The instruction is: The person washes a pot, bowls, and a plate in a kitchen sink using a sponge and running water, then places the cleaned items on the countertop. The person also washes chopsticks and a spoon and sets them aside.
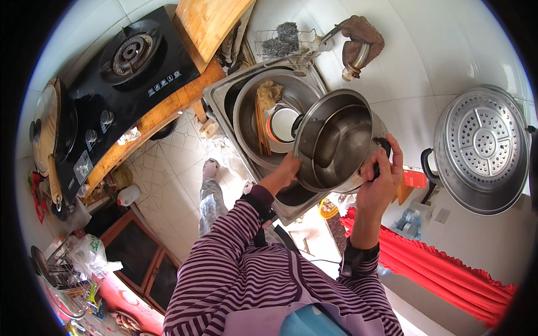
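A stainless steel pot (343, 143) with black side handles is tilted over the sink (280, 215), its inside wet and shiny. My left hand (287, 172) grips its near-left side. The fingers of my right hand (382, 175) wrap round the black handle on its right. Beneath and left of the pot, a metal basin (242, 120) sits in the sink. Inside the basin lie several wooden chopsticks (261, 129), a tan scrubbing pad (270, 94) and a white bowl (283, 123) with an orange edge. The pot partly hides the bowl and the sink's right half.
A faucet (353, 71) with a brown cloth over it stands behind the sink, beside a wire rack holding steel wool (283, 39). At left is a black gas stove (126, 84) with a lidded pan (53, 126). A large steamer (485, 148) hangs on the right wall, above a red curtain (437, 274).
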`<state>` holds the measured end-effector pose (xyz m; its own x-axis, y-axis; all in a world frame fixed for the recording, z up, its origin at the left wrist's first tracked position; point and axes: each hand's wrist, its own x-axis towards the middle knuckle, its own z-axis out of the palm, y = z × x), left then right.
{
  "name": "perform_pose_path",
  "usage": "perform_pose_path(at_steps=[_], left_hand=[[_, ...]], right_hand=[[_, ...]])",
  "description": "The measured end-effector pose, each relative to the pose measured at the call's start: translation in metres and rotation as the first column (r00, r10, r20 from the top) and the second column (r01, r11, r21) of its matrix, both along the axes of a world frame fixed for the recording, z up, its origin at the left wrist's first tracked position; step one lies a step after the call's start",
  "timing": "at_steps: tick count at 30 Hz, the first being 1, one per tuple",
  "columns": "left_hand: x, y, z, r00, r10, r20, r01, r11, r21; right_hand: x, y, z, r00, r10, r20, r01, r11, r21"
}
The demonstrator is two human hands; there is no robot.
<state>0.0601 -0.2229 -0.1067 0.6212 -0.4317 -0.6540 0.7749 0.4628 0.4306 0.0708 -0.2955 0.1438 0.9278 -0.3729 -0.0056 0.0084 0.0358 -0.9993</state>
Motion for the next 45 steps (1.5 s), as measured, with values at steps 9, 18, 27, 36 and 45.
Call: perform_pose_path(at_steps=[9, 18, 27, 36, 45], left_hand=[[0.011, -0.004, -0.003, 0.998, -0.060, 0.012, 0.061, 0.998, -0.014], [0.013, -0.009, -0.021, 0.991, -0.122, 0.063, 0.125, 0.991, -0.038], [0.010, -0.023, -0.057, 0.985, -0.014, 0.173, 0.063, 0.957, -0.284], [-0.012, -0.002, -0.044, 0.989, -0.002, 0.146, 0.046, 0.952, -0.301], [-0.033, 0.028, -0.021, 0.994, 0.001, 0.111, 0.032, 0.955, -0.295]], right_hand=[[-0.013, 0.037, -0.009, 0.992, 0.124, -0.008, -0.124, 0.985, -0.122], [-0.033, 0.062, -0.019, 0.962, 0.268, -0.040, -0.269, 0.922, -0.279], [-0.056, 0.076, -0.030, 0.850, 0.513, -0.116, -0.509, 0.748, -0.425], [-0.074, 0.093, -0.016, 0.743, 0.646, -0.176, -0.636, 0.599, -0.487], [-0.079, 0.104, 0.004, 0.656, 0.745, -0.117, -0.667, 0.501, -0.552]])
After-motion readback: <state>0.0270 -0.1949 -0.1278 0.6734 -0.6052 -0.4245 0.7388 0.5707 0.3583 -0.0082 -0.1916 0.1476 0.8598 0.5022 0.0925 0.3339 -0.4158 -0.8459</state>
